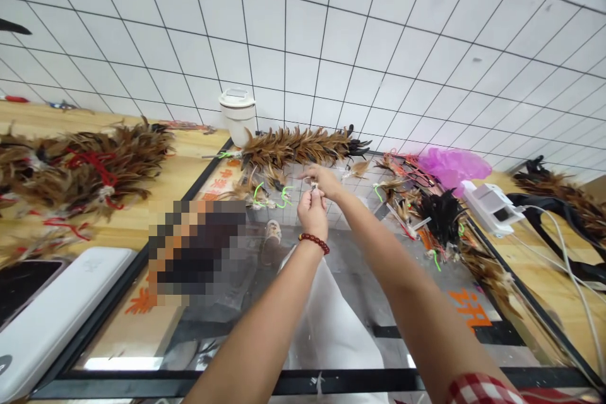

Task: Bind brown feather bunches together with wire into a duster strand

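Note:
My left hand [313, 213], with a dark red bead bracelet at its wrist, is closed in a pinch above the glass tabletop [350, 303]. A tiny whitish end shows at its fingertips, too small to name. My right hand [326, 180] is just beyond it, fingers bent together toward the left; what they pinch, if anything, is hidden. Past both hands lies a long brown feather duster [298, 146] with black feathers at its right end. Left of the hands are loose brown feathers [272, 178] and a bright green tie [285, 197].
A white lidded container [238, 115] stands at the back by the tiled wall. More bundled brown feathers [118, 161] with red ties lie left. On the right are black feathers [441, 211], a pink plastic bag [452, 167] and a white power strip [492, 207] with cables. A white device [76, 322] is front left.

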### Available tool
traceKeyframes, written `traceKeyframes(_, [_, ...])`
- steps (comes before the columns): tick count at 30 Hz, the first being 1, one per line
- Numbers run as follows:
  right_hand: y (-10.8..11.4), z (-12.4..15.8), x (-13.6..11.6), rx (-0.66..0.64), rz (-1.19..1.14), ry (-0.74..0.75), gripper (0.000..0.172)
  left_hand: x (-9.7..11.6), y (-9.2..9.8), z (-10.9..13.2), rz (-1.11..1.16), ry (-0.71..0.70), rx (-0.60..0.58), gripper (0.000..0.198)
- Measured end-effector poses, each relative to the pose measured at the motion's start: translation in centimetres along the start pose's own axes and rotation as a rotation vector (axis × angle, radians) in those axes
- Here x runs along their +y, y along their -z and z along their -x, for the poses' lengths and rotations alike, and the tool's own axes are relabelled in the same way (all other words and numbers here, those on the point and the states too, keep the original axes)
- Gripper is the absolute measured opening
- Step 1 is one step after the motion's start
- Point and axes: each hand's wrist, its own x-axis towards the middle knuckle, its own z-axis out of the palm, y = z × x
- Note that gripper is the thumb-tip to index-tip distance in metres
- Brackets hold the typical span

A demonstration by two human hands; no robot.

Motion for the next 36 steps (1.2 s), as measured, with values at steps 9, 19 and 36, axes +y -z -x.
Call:
traceKeyframes(9, [5.8,5.3,3.2,0.016,0.062,-0.19,0.026,-0.2,0.0,2.1,-0.34,-0.23,-0.185,0.023])
traceKeyframes(19, [2.3,4.9,3.2,0.04,-0.079,0.015,0.005,-0.3,-0.3,4.5,-0.898,-0.349,-0.793,0.022])
traceKeyframes(36, [4.9,16.8,-1.2,0.315,-0.346,-0.449,0.015,0.4,-0.5,1.8,-0.181,0.221,-0.521,0.023])
